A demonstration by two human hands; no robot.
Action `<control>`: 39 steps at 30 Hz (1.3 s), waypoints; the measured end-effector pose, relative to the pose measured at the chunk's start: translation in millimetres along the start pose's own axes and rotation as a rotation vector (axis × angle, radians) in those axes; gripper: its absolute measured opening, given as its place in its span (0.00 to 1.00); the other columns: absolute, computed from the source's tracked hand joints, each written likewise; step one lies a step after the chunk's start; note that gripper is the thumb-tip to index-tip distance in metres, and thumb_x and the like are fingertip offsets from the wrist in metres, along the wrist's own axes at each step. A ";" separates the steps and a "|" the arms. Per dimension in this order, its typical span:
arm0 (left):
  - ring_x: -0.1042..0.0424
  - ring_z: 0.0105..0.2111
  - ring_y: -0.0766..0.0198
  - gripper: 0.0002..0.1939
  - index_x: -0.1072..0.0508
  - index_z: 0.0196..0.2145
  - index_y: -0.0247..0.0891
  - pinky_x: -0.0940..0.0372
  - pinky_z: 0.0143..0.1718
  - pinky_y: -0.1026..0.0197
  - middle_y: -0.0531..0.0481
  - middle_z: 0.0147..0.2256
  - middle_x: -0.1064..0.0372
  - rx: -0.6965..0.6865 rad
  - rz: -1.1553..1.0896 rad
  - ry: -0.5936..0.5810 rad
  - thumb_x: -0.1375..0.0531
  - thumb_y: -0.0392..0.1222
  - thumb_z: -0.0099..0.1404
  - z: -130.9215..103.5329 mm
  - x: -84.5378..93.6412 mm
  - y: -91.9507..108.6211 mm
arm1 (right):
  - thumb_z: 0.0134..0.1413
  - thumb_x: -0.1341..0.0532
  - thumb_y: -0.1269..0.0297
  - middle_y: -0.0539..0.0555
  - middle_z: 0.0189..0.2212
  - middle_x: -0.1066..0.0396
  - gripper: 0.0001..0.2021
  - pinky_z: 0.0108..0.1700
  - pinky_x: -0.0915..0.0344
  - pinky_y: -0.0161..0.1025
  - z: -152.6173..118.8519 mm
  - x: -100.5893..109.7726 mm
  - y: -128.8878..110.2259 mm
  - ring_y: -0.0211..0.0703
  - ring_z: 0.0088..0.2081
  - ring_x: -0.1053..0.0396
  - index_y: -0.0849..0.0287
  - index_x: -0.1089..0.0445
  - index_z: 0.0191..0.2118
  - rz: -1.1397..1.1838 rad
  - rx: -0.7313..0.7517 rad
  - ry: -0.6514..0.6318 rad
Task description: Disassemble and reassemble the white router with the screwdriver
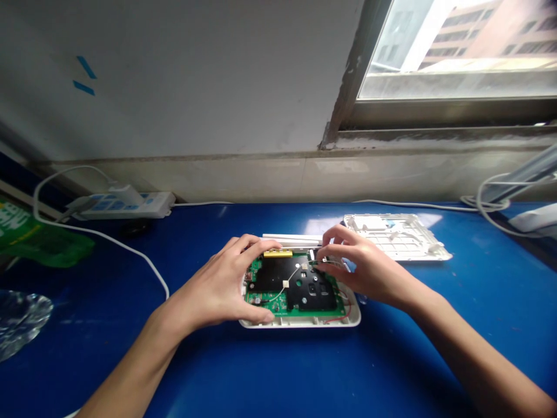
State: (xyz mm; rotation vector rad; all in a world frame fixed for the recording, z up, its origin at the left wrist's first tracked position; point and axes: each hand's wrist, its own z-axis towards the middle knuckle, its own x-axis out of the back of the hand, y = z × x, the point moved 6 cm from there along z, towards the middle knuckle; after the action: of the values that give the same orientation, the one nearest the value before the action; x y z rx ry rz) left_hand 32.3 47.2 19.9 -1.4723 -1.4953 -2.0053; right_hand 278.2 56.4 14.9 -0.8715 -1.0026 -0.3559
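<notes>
An opened white router (300, 323) lies flat on the blue table, its green circuit board (282, 310) showing under a black metal plate (278, 276). My left hand (221, 278) grips the casing's left end, thumb on the near rim and fingers over the far side. Over the board's far right part, the fingers of my right hand (352, 258) are pinched together. A thin pale wire (278, 293) crosses the plate towards those fingertips; what lies between them is hidden. Near my left fingertips is a yellow block (278, 253) on the board. A red wire (337, 318) runs along the near right corner.
Behind the right hand lies a white plastic cover (404, 247), inside face up. A power strip (126, 204) with a white cable (130, 248) is at the back left. A green bottle (39, 238) and clear crinkled plastic (24, 319) are at far left. A window (456, 52) is above right.
</notes>
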 end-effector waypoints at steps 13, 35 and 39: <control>0.38 0.64 0.48 0.52 0.40 0.68 0.60 0.41 0.68 0.47 0.51 0.63 0.41 0.007 -0.102 0.004 0.22 0.44 0.51 0.7 -4.8 -6.4 | 0.72 0.45 0.69 0.60 0.47 0.32 0.05 0.37 0.29 0.43 2.5 -9.8 -9.5 0.45 0.37 0.29 0.58 0.32 0.45 -0.146 0.043 -0.025; 0.38 0.65 0.45 0.44 0.37 0.68 0.59 0.36 0.66 0.43 0.46 0.64 0.44 -0.012 0.009 0.114 0.26 0.59 0.58 -0.8 7.7 -9.8 | 0.70 0.38 0.56 0.50 0.32 0.24 0.08 0.32 0.34 0.40 -14.0 54.6 25.4 0.41 0.28 0.32 0.51 0.23 0.47 -0.134 -0.165 0.318; 0.44 0.68 0.45 0.32 0.31 0.64 0.52 0.39 0.68 0.41 0.44 0.64 0.40 -0.133 0.105 0.187 0.31 0.59 0.66 4.1 5.8 12.4 | 0.68 0.36 0.53 0.56 0.44 0.21 0.11 0.48 0.29 0.48 -33.3 69.1 54.8 0.53 0.46 0.25 0.52 0.24 0.47 -0.277 -0.154 0.368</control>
State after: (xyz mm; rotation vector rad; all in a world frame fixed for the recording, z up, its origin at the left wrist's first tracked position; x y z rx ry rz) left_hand 40.3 47.0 31.8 -1.3369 -1.2067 -2.1476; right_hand 367.7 72.9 39.4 -0.7691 -0.7581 -0.8082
